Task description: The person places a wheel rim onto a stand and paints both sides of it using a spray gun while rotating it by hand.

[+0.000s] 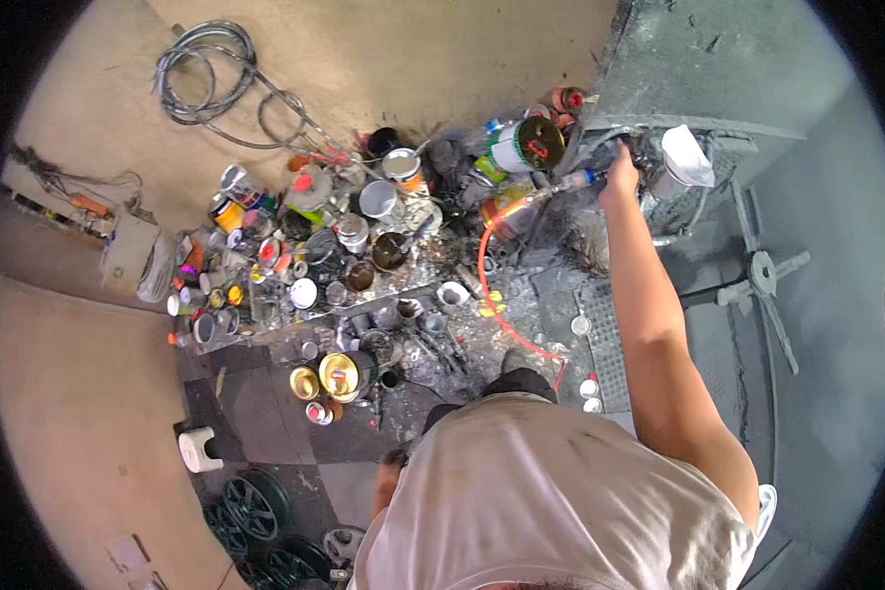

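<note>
My right arm stretches far forward to the right, and my right hand (620, 175) is at the cluttered bench's far end. Its fingers look closed round something dark that I cannot make out. Right of it stands a container with a white paper-like cone (687, 157) in its top. Just left is a clear bottle-like piece with a blue end (576, 180). An orange hose (484, 265) curves from there down toward my body. Low beside my shirt, my left hand (391, 460) shows only in part, its fingers too dark to read.
Paint-stained cans, cups and tubs crowd the bench (423, 285). A large white-and-green can (521, 146) stands behind. Gold-coloured tins (339, 377) sit on the floor, with a white stool (199, 449) and dark wheels (256, 501) at left. A cross-shaped stand (762, 273) is at right.
</note>
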`<state>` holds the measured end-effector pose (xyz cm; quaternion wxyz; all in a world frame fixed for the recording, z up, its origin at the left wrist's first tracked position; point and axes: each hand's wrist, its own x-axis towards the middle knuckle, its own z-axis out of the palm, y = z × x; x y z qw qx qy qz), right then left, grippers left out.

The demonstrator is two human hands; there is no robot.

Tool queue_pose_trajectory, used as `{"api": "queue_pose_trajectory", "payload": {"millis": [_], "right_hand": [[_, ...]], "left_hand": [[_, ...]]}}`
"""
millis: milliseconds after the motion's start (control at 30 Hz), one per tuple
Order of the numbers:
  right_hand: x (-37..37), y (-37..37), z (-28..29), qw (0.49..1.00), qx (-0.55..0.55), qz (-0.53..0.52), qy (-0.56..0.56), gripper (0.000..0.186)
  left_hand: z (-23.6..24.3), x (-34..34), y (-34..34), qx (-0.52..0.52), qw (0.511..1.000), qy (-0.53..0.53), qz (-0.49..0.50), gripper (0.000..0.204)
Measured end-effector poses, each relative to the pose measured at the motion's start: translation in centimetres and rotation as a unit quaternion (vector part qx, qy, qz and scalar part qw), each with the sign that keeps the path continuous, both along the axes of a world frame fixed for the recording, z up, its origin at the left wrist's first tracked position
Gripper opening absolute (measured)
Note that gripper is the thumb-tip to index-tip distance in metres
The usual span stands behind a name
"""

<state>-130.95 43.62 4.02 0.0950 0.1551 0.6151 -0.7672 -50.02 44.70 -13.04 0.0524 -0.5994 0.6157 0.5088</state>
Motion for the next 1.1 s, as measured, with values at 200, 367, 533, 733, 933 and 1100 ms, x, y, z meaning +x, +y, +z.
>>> {"api": "queue_pose_trajectory", "payload": {"millis": [200, 367, 533, 733, 933, 1100], "right_hand": [[10.3, 3.6, -2.2, 0.952, 0.139, 0.062, 0.264, 0.069], [28.8, 12.0, -2.7, 0.885, 0.285, 0.134, 0.344, 0.067], [47.1, 24.2, -11.2, 0.785, 0.355, 0.498, 0.102, 0.062], [60.4, 34.3, -9.4, 0.887, 0.321, 0.317, -0.098, 0.084], [69.0, 50.3, -16.6, 0.877, 0.373, 0.157, -0.258, 0.086], [78.6, 65.7, -26.9, 0.851, 0.324, -0.056, -0.409, 0.094]], "left_hand": [[-6.4, -0.7, -7.3, 0.012, 0.990, 0.031, -0.134, 0.038], [-5.7, -6.9, -17.5, -0.082, 0.944, 0.156, -0.279, 0.032], [-1.3, -20.7, -17.1, -0.058, 0.920, 0.082, -0.378, 0.031], [-3.3, -28.8, -8.3, 0.022, 0.808, 0.142, -0.572, 0.043], [4.2, -33.8, 14.0, 0.103, 0.599, 0.220, -0.763, 0.045], [9.3, -35.0, 28.8, 0.207, 0.509, 0.248, -0.798, 0.046]]}}
